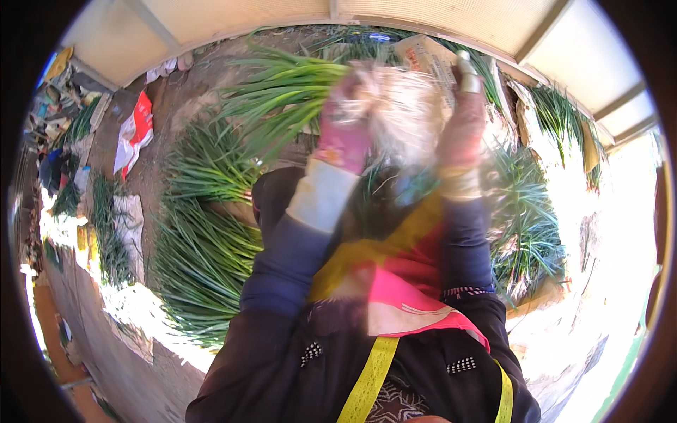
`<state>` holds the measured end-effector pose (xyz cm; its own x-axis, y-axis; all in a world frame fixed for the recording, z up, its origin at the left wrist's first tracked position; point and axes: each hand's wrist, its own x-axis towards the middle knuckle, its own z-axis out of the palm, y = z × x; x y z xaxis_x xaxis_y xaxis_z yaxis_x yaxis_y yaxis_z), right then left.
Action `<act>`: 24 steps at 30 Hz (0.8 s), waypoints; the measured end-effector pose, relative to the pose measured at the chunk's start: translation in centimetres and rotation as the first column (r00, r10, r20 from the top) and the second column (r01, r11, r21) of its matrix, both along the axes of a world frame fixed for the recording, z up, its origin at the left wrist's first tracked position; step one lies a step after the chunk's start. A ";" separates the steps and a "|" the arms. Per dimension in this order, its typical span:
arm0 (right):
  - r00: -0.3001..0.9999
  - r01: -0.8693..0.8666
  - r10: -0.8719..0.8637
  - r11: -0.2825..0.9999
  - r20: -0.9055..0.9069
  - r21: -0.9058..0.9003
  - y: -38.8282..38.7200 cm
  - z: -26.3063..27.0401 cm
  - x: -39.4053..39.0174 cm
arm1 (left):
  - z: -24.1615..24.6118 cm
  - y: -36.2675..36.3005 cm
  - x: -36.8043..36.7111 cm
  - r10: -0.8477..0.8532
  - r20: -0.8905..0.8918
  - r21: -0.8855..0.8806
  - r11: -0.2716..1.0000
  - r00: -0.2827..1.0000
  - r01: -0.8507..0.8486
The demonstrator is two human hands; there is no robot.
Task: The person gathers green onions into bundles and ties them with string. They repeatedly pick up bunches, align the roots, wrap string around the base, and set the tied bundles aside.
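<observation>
A bundle of green onions is held up before me, its leaves spreading to the left and its pale roots to the right. My left hand, in a pink patterned glove with a white cuff, is closed round the bundle near the root end. My right hand, gloved too and blurred by motion, is raised at the right of the roots, fingers extended and upright. It looks flat and apart from the stems; whether it touches the roots is unclear. A pink and yellow cloth lies over my lap.
Piles of green onions lie on the ground at the left and right. A printed sack is beyond my hands. A red and white plastic bag lies at the left. A pale panelled wall closes off the far side.
</observation>
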<state>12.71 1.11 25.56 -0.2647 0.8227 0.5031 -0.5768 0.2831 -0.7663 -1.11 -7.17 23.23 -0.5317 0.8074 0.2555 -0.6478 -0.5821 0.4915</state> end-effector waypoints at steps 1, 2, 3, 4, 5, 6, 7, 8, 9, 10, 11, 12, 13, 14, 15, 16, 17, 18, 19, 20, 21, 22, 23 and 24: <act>0.996 -0.077 0.079 0.996 0.048 -0.050 -0.1 -1.0 -0.4 | -0.9 0.5 1.1 0.043 -0.061 0.068 0.997 0.997 -0.039; 0.981 -0.148 0.159 0.984 0.111 -0.103 -0.5 -2.1 -0.4 | -1.7 1.0 3.2 0.068 -0.028 0.180 0.982 0.997 -0.062; 0.969 -0.072 0.089 0.994 0.229 -0.082 -0.8 -2.9 -0.2 | -2.0 1.1 2.3 -0.316 0.196 0.285 0.924 0.928 0.254; 0.948 -0.080 0.103 0.993 0.302 -0.091 -1.2 -3.7 0.4 | -2.2 0.9 3.2 -0.235 0.250 0.187 0.963 0.939 0.191; 0.922 -0.081 0.111 0.992 0.372 -0.093 -1.5 -4.4 1.2 | -2.0 1.0 3.0 -0.689 0.398 0.573 0.703 0.606 0.422; 0.889 -0.086 0.104 0.995 0.445 -0.059 -1.6 -4.9 2.4 | -1.7 0.7 3.0 -0.554 0.360 0.524 0.786 0.750 0.329; 0.847 -0.083 0.062 0.996 0.528 0.016 -1.7 -5.5 3.5 | -1.2 0.4 3.1 -0.434 0.428 0.374 0.884 0.793 0.282; 0.789 -0.090 -0.019 0.985 0.615 0.146 -1.8 -6.0 4.6 | -0.5 0.0 3.1 -0.339 0.482 0.241 0.938 0.808 0.250; 0.717 -0.113 -0.139 0.944 0.683 0.311 -2.0 -6.4 5.6 | 0.1 -0.5 3.1 -0.344 0.400 0.268 0.930 0.850 0.250; 0.656 -0.139 -0.254 0.885 0.711 0.445 -2.2 -6.5 6.3 | 0.4 -1.0 3.1 -0.278 0.381 0.256 0.948 0.882 0.188; 0.644 -0.153 -0.337 0.824 0.687 0.546 -2.4 -6.4 6.5 | 0.6 -1.4 2.9 -0.279 0.357 0.205 0.954 0.892 0.217; 0.649 -0.160 -0.216 0.899 0.729 0.408 -2.9 -6.2 6.7 | 0.6 -1.7 2.9 -0.210 0.244 0.245 0.958 0.947 0.150; 0.739 -0.120 0.067 0.992 0.671 0.034 -3.4 -5.9 6.3 | 0.7 -1.8 2.5 -0.186 0.152 0.165 0.973 0.971 0.160; 0.872 -0.179 0.284 0.943 0.398 -0.282 -4.0 -5.4 5.5 | 0.5 -1.7 2.1 -0.158 0.044 0.215 0.966 0.987 0.145; 0.864 -0.183 0.305 0.932 0.401 -0.314 -4.7 -4.6 4.9 | 0.3 -1.6 1.3 -0.162 0.052 0.260 0.955 0.985 0.143; 0.837 -0.217 0.347 0.921 0.424 -0.324 -5.5 -3.7 4.3 | 0.4 -1.4 0.4 -0.219 0.118 0.412 0.898 0.969 0.152; 0.810 -0.220 0.281 0.959 0.515 -0.177 -6.4 -3.1 3.7 | 0.1 -1.6 -1.0 -0.207 0.086 0.402 0.902 0.975 0.156; 0.758 -0.243 0.128 0.965 0.639 0.096 -7.3 -2.6 3.2 | 0.2 -2.2 -2.5 -0.148 0.030 0.324 0.937 0.988 0.131; 0.736 -0.287 0.051 0.927 0.675 0.243 -8.1 -2.3 3.0 | 0.2 -2.9 -4.1 -0.053 -0.051 0.176 0.982 0.997 0.061; 0.740 -0.346 0.252 0.938 0.624 0.031 -8.4 -1.8 2.9 | 0.1 -5.3 -6.3 0.064 -0.180 -0.048 0.996 0.982 -0.074; 0.723 -0.432 0.468 0.880 0.508 -0.196 -8.3 -1.3 3.1 | 0.0 -7.4 -10.2 0.022 -0.448 0.004 1.000 0.894 -0.022; 0.727 -0.506 0.539 0.840 0.426 -0.198 -7.7 -1.0 3.1 | 0.8 -10.0 -12.8 0.033 -0.600 -0.036 0.997 0.799 -0.069; 0.735 -0.582 0.591 0.802 0.332 -0.139 -6.4 -0.7 3.3 | 0.3 -13.6 -14.8 0.087 -0.596 0.026 0.996 0.798 -0.089; 0.729 -0.601 0.623 0.781 0.286 -0.169 -4.5 0.0 3.6 | 0.0 -17.2 -16.4 0.140 -0.590 0.088 0.990 0.795 -0.109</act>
<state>16.30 -3.42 25.54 -0.8527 0.4534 0.2596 -0.3385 -0.1008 -0.9356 -17.47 -24.39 23.22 -0.3585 0.7235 0.5899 -0.1588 -0.6699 0.7252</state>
